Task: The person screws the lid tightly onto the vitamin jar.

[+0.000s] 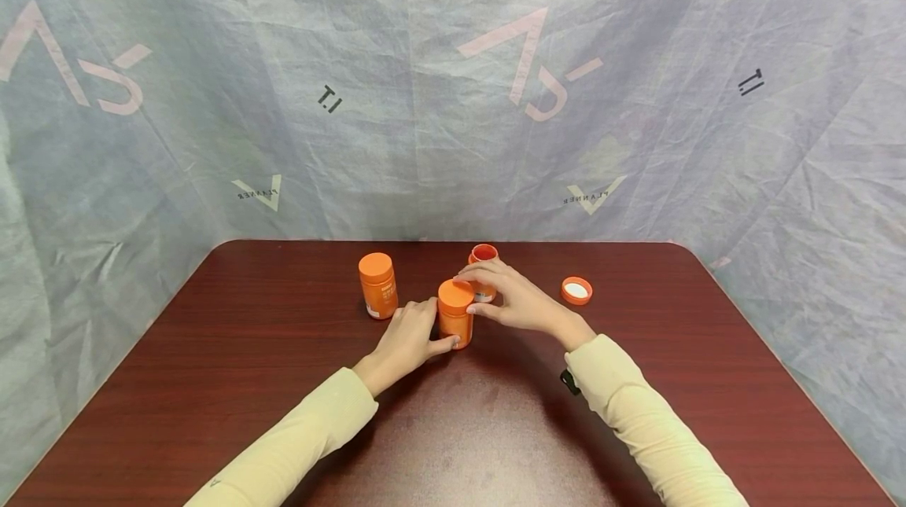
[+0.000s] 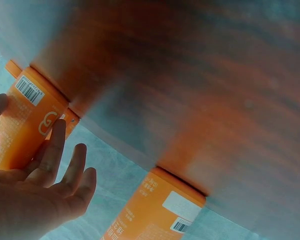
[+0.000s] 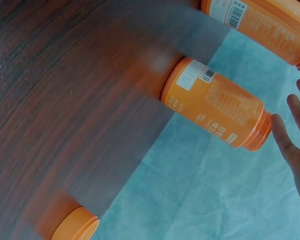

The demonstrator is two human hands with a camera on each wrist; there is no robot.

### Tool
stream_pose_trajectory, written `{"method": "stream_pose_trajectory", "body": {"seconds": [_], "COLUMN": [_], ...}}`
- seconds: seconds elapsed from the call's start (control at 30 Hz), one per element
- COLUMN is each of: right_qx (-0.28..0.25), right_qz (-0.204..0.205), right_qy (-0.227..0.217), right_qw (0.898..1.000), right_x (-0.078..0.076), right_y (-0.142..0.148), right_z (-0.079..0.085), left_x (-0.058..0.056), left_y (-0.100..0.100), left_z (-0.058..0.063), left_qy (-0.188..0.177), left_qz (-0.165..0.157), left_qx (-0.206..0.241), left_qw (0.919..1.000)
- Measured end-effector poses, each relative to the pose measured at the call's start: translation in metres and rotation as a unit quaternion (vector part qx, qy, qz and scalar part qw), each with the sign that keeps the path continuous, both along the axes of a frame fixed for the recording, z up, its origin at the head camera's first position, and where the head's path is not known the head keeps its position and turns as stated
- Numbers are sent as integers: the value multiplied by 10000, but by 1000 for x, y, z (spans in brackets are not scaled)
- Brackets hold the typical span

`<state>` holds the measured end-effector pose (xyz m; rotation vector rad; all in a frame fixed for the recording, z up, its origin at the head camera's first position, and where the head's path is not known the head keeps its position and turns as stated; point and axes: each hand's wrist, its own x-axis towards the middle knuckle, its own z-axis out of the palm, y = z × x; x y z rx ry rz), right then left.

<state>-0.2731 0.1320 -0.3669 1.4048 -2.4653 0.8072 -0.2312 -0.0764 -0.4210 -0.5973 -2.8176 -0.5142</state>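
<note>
A capped orange bottle (image 1: 455,325) stands upright between the two hands. Around its side, my left hand (image 1: 406,338) grips it with thumb and index finger; the other fingers spread free in the left wrist view. With thumb and fingertips my right hand (image 1: 520,299) holds the rim of its orange cap (image 1: 456,294). Just behind, partly covered by the right hand, is an uncapped orange bottle (image 3: 215,105) with its threaded mouth showing. Its loose-looking neighbour, an orange cap (image 1: 576,291), lies white inside up at the right.
Another capped orange bottle (image 1: 378,287) stands left of the left hand. The dark red wooden table (image 1: 212,381) ends at a grey printed cloth (image 1: 425,98) hanging behind and at both sides.
</note>
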Motion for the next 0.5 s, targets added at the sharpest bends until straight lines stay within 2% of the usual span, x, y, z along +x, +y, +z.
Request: {"method": "stream_pose_trajectory", "body": {"seconds": [0.23, 0.5], "right_qx": [112, 37], "right_qz": [142, -73], "right_qy": [-114, 62], "right_qw": [9998, 9999], "right_x": [2, 2], "right_y": [0, -2], "right_z": [1, 2], "left_x": [0, 0], "left_y": [0, 0], "left_z": [1, 0], "left_qy": [35, -16], "left_qz": [69, 7], "left_qx": [-100, -32], "left_qw": [9999, 10000]}}
